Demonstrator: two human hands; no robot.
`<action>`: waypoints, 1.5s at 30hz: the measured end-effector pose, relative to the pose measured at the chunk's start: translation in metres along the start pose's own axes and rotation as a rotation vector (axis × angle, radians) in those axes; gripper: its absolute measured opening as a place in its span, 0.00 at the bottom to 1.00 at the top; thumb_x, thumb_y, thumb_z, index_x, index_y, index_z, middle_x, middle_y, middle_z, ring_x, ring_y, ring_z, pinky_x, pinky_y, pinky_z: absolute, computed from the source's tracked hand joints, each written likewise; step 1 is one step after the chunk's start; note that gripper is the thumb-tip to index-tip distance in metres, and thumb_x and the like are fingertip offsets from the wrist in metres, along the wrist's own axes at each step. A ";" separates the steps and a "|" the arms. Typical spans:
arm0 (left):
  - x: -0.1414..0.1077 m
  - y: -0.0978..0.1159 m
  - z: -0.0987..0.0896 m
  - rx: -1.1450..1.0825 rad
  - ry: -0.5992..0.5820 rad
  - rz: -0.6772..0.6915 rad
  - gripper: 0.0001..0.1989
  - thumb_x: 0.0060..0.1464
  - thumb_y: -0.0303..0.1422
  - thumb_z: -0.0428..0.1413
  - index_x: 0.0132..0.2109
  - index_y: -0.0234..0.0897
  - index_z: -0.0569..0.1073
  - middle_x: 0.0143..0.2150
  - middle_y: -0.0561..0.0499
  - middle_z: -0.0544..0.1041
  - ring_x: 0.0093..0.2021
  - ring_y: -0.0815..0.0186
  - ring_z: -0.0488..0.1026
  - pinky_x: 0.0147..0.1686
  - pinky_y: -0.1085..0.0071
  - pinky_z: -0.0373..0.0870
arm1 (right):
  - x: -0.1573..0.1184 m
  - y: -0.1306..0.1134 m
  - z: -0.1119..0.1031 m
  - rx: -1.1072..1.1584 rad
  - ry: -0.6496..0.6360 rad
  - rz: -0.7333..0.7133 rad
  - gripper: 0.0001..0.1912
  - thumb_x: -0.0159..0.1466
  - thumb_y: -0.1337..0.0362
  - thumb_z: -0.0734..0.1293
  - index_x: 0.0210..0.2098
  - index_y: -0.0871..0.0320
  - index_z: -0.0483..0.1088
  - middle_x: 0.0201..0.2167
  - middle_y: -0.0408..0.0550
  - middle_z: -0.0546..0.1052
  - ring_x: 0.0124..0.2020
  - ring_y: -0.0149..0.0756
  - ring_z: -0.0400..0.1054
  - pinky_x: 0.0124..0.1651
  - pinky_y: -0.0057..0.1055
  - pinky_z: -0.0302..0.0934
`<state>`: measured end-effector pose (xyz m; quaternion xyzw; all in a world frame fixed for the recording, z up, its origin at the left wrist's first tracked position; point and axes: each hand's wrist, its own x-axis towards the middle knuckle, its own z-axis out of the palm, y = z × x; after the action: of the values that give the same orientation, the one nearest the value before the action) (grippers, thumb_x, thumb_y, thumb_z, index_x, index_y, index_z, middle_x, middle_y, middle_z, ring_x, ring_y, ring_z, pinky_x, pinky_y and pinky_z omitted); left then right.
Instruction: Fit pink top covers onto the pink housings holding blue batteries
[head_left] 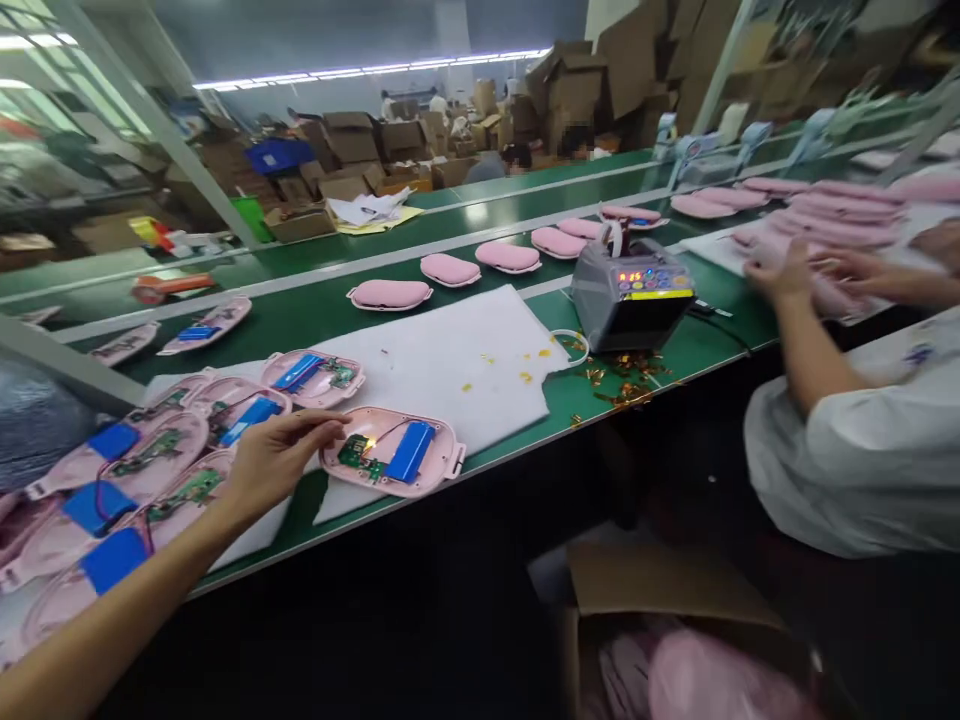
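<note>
My left hand (281, 450) reaches in from the lower left, its fingers closed on the left rim of an open pink shell (439, 475). Inside that shell lie a blue battery (410, 451) and a small green circuit board (352, 450) with a lit yellow spot. The shell rests near the table's front edge, partly on a white foam sheet (480, 350). Just behind my hand is another pink shell (351, 372) with a blue battery. My right hand does not show in the picture.
More open shells (180, 440) crowd the left. A grey tape dispenser (634, 300) stands right of the foam, with tape scraps (630, 392) before it. Closed pink cases (390, 293) line the table behind. At right a person's hands (787, 275) handle cases. An open carton (667, 580) sits below.
</note>
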<state>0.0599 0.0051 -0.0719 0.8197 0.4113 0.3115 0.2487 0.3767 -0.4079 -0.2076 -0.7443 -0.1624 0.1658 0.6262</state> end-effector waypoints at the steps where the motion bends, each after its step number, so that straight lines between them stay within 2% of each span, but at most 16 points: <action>1: -0.003 -0.004 0.001 -0.037 0.016 -0.012 0.16 0.51 0.46 0.61 0.38 0.37 0.80 0.32 0.50 0.80 0.31 0.63 0.75 0.33 0.70 0.71 | 0.003 -0.016 0.009 -0.004 -0.005 -0.008 0.18 0.58 0.51 0.72 0.46 0.47 0.72 0.45 0.47 0.74 0.48 0.46 0.71 0.37 0.39 0.71; 3: -0.009 -0.004 0.001 -0.132 0.025 -0.002 0.16 0.51 0.46 0.61 0.38 0.37 0.80 0.31 0.51 0.79 0.30 0.64 0.74 0.30 0.71 0.70 | 0.015 -0.049 0.046 0.041 -0.086 -0.025 0.19 0.56 0.50 0.72 0.44 0.51 0.72 0.42 0.48 0.76 0.42 0.46 0.73 0.36 0.39 0.71; 9: -0.040 0.001 -0.011 -0.368 0.057 -0.008 0.14 0.60 0.42 0.54 0.45 0.42 0.79 0.37 0.50 0.77 0.26 0.69 0.69 0.26 0.73 0.67 | 0.042 -0.151 0.207 0.277 -0.454 -0.137 0.23 0.55 0.52 0.74 0.43 0.58 0.71 0.36 0.47 0.77 0.33 0.37 0.70 0.33 0.29 0.66; 12: -0.054 -0.001 -0.021 -0.355 0.013 0.104 0.13 0.63 0.38 0.51 0.46 0.46 0.80 0.38 0.50 0.77 0.34 0.67 0.73 0.36 0.71 0.69 | 0.044 -0.178 0.252 0.274 -0.467 -0.243 0.22 0.55 0.51 0.74 0.43 0.59 0.73 0.40 0.49 0.77 0.40 0.38 0.70 0.41 0.31 0.65; 14: -0.059 -0.003 -0.024 -0.389 0.027 0.082 0.12 0.62 0.38 0.52 0.45 0.46 0.80 0.37 0.50 0.77 0.38 0.65 0.73 0.40 0.70 0.69 | 0.050 -0.195 0.270 0.312 -0.425 -0.267 0.22 0.55 0.50 0.73 0.41 0.59 0.73 0.39 0.49 0.77 0.40 0.38 0.70 0.43 0.31 0.64; 17: -0.060 -0.006 -0.020 -0.583 0.043 -0.149 0.12 0.57 0.42 0.58 0.43 0.43 0.81 0.38 0.49 0.79 0.35 0.64 0.73 0.36 0.70 0.70 | 0.060 -0.230 0.290 0.300 -0.410 -0.286 0.20 0.56 0.48 0.71 0.37 0.59 0.72 0.31 0.46 0.75 0.31 0.34 0.68 0.35 0.29 0.62; 19: -0.058 -0.007 -0.014 -0.727 0.043 -0.311 0.14 0.53 0.44 0.61 0.40 0.39 0.80 0.38 0.47 0.80 0.31 0.65 0.72 0.29 0.70 0.69 | 0.059 -0.255 0.300 0.049 -0.568 -0.460 0.16 0.60 0.51 0.67 0.37 0.58 0.72 0.31 0.47 0.75 0.31 0.35 0.68 0.35 0.30 0.61; 21: -0.057 -0.006 -0.012 -0.772 0.067 -0.364 0.14 0.52 0.44 0.62 0.38 0.38 0.79 0.37 0.47 0.80 0.30 0.65 0.72 0.28 0.70 0.68 | 0.052 -0.273 0.309 -0.366 -0.780 -0.737 0.13 0.64 0.58 0.63 0.44 0.57 0.72 0.39 0.50 0.76 0.36 0.38 0.70 0.40 0.32 0.61; 23: -0.056 -0.002 -0.015 -0.669 0.132 -0.243 0.11 0.55 0.42 0.61 0.37 0.38 0.79 0.35 0.49 0.80 0.32 0.64 0.73 0.31 0.69 0.69 | 0.041 -0.282 0.319 -0.751 -0.932 -0.962 0.17 0.65 0.66 0.58 0.52 0.58 0.67 0.44 0.52 0.76 0.40 0.40 0.70 0.42 0.33 0.58; 26: -0.050 0.008 -0.023 -0.362 0.194 0.180 0.06 0.60 0.35 0.58 0.39 0.40 0.79 0.33 0.51 0.80 0.35 0.64 0.72 0.39 0.66 0.68 | 0.025 -0.283 0.335 -1.044 -1.054 -1.099 0.22 0.63 0.72 0.55 0.56 0.61 0.61 0.39 0.52 0.76 0.34 0.40 0.70 0.37 0.32 0.54; 28: -0.044 0.014 -0.027 -0.148 0.199 0.432 0.07 0.61 0.31 0.56 0.40 0.40 0.79 0.32 0.51 0.79 0.36 0.64 0.71 0.40 0.64 0.67 | 0.019 -0.282 0.345 -1.032 -1.101 -1.126 0.21 0.62 0.73 0.55 0.55 0.60 0.60 0.38 0.51 0.76 0.33 0.40 0.69 0.36 0.31 0.53; 30: -0.039 0.017 -0.025 0.005 0.268 0.506 0.07 0.61 0.29 0.56 0.40 0.40 0.79 0.34 0.50 0.77 0.37 0.63 0.68 0.40 0.63 0.67 | 0.015 -0.284 0.352 -0.934 -1.108 -1.117 0.18 0.62 0.73 0.57 0.52 0.58 0.60 0.41 0.50 0.76 0.36 0.38 0.69 0.37 0.30 0.53; 34: -0.033 0.016 -0.017 -0.002 0.397 0.329 0.05 0.59 0.30 0.57 0.38 0.41 0.79 0.41 0.46 0.68 0.43 0.61 0.67 0.41 0.64 0.71 | 0.015 -0.291 0.358 -0.852 -1.142 -1.093 0.13 0.63 0.71 0.59 0.46 0.55 0.63 0.39 0.45 0.77 0.36 0.36 0.70 0.37 0.27 0.53; 40: -0.038 0.004 -0.014 -0.235 0.233 0.208 0.04 0.60 0.31 0.56 0.38 0.38 0.76 0.49 0.46 0.69 0.47 0.62 0.71 0.47 0.63 0.71 | 0.024 -0.291 0.355 -1.038 -1.044 -1.145 0.14 0.65 0.69 0.60 0.49 0.53 0.68 0.35 0.44 0.78 0.34 0.36 0.70 0.34 0.28 0.52; 43: -0.046 -0.003 -0.019 -0.427 0.163 0.115 0.06 0.62 0.34 0.55 0.37 0.39 0.75 0.44 0.48 0.74 0.46 0.63 0.73 0.47 0.65 0.70 | 0.028 -0.286 0.345 -1.050 -1.065 -1.094 0.16 0.67 0.68 0.60 0.50 0.48 0.70 0.39 0.42 0.80 0.38 0.37 0.73 0.38 0.28 0.55; 45: -0.053 -0.006 -0.022 -0.495 0.106 0.021 0.08 0.62 0.37 0.55 0.44 0.40 0.75 0.44 0.48 0.76 0.45 0.63 0.74 0.47 0.65 0.71 | 0.026 -0.281 0.337 -1.030 -1.048 -1.073 0.16 0.68 0.67 0.58 0.51 0.47 0.71 0.44 0.41 0.79 0.42 0.37 0.73 0.40 0.29 0.57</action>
<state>0.0166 -0.0329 -0.0772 0.7205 0.3264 0.4479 0.4169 0.2389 -0.0540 0.0143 -0.5856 -0.8051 0.0763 0.0554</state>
